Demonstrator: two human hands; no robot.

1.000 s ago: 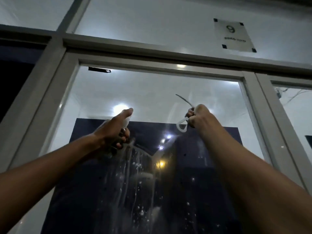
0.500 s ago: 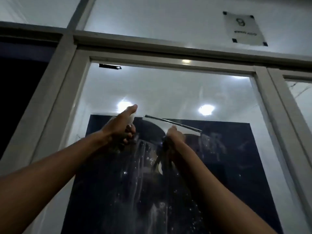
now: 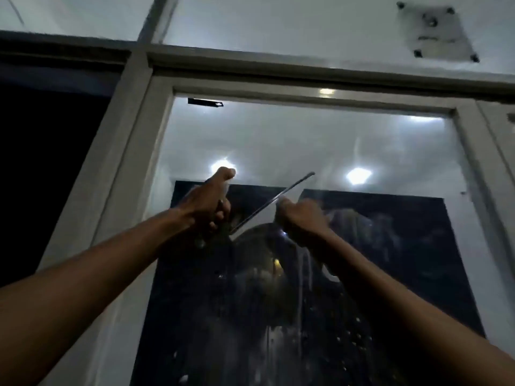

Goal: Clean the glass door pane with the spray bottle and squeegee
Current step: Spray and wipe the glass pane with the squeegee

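Head view: the right hand (image 3: 302, 218) grasps the squeegee (image 3: 271, 203), its blade tilted on the wet pane (image 3: 306, 140); the left hand (image 3: 207, 203) clenches what seems to be the spray bottle (image 3: 225, 190), mostly hidden. For a clean pass, I would level the blade, press evenly and overlap strokes downward.

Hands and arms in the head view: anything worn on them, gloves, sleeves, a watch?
None visible. The left hand and right hand are ungloved, and both forearms are bare to the frame's edge. The picture is dim and blurred, so a thin ring could go unseen.
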